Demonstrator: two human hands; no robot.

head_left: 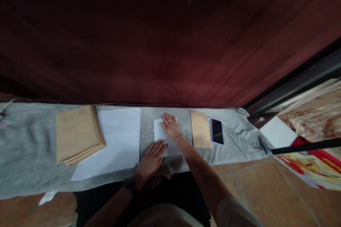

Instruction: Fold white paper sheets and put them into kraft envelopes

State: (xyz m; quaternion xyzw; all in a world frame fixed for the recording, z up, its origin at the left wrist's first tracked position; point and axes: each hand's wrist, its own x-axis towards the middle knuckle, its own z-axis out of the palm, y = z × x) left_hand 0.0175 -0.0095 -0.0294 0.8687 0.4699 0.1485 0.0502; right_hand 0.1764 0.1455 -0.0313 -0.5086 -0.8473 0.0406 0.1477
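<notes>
A small white sheet of paper [159, 132], which looks folded, lies in front of me on the grey cloth. My right hand [170, 125] rests flat across its upper part, fingers stretched out. At its lower left edge lies my left hand [152, 158], also flat with the fingers extended, a dark band on the wrist. Both palms face down and neither hand grips anything. To the right of the paper is one brown envelope [201, 129]. Left of my hands lies a stack of larger white sheets [121, 138], partly covered by a pile of brown envelopes [77, 133].
A phone [217, 131] with a dark screen lies right of the single envelope. Grey cloth [239, 138] covers the narrow surface, with a dark red panel [170, 60] rising behind it. At the right stand a black metal bar [306, 146] and a colourful printed box [314, 166].
</notes>
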